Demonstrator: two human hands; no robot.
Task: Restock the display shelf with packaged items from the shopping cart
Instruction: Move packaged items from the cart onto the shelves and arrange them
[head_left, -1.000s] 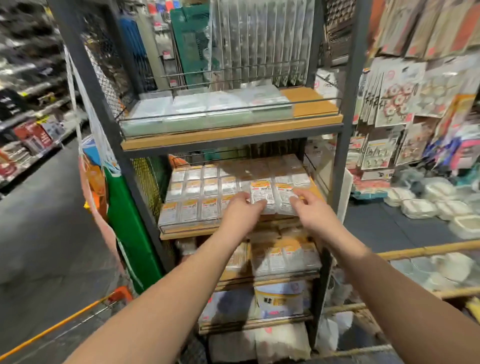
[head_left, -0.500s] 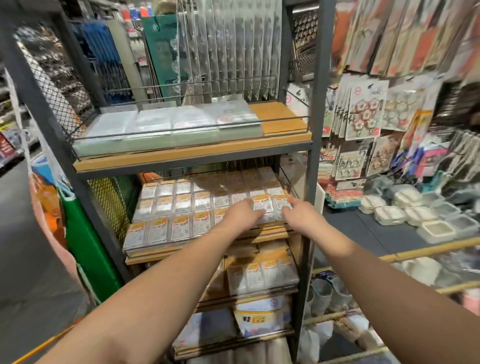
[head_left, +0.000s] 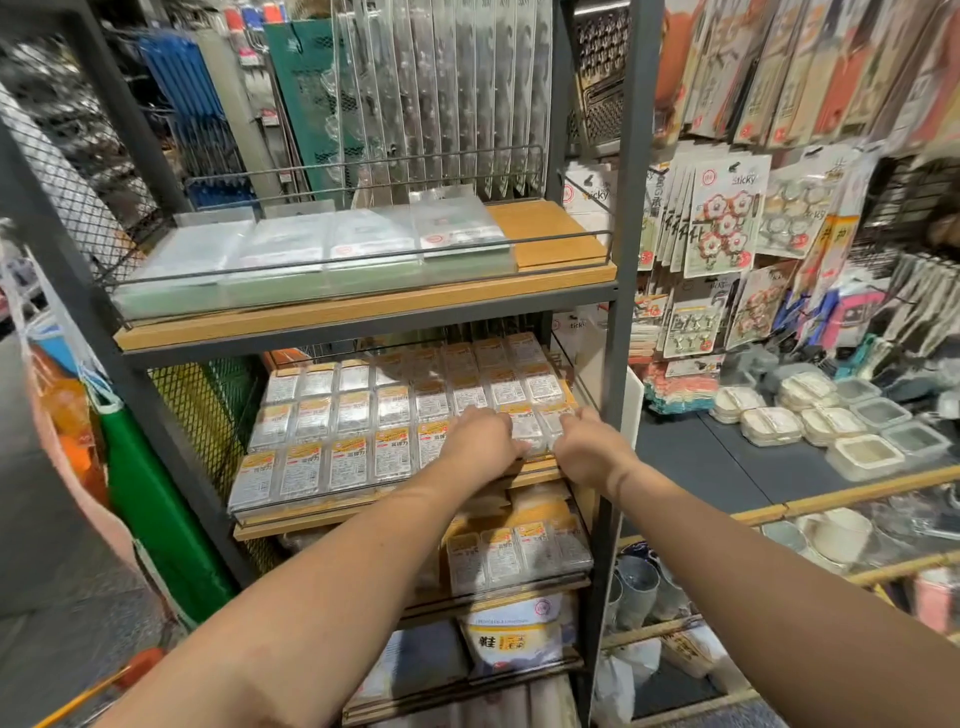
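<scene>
Both hands reach onto the second shelf (head_left: 395, 512) of a dark metal display rack (head_left: 621, 332), knuckles up and fingers curled downward. The left hand (head_left: 480, 439) lies with its fingers bent over the front-row packets (head_left: 524, 428) at the right end of the shelf, pressing on their clear tops. The right hand (head_left: 587, 452) sits just beside it, fingers hooked onto the last packet near the rack's right post. Because the fingertips are hidden under the knuckles, I cannot tell whether either hand actually pinches a packet or only rests on it; both hands are narrow, half-closed.

Left of the hands, the same shelf is filled with rows of small clear packaged items (head_left: 332, 415) with yellow-and-white labels, laid flat in a tilted grid that continues behind the hands to the back of the shelf. Below the hands, the next shelf down holds more of the same packets (head_left: 511, 553), and under that lies a larger white-and-yellow bag (head_left: 514, 631). Above the hands, the upper shelf carries flat translucent sleeves (head_left: 317, 254) behind a wire rail, with a bare wooden patch at its right end. Right of the hands, beyond the post, hang carded goods (head_left: 722, 218), and lidded containers (head_left: 771, 426) sit on a dark worktop (head_left: 727, 467). Far below and left of the hands, an orange cart handle (head_left: 140, 662) shows at the frame's bottom edge.
</scene>
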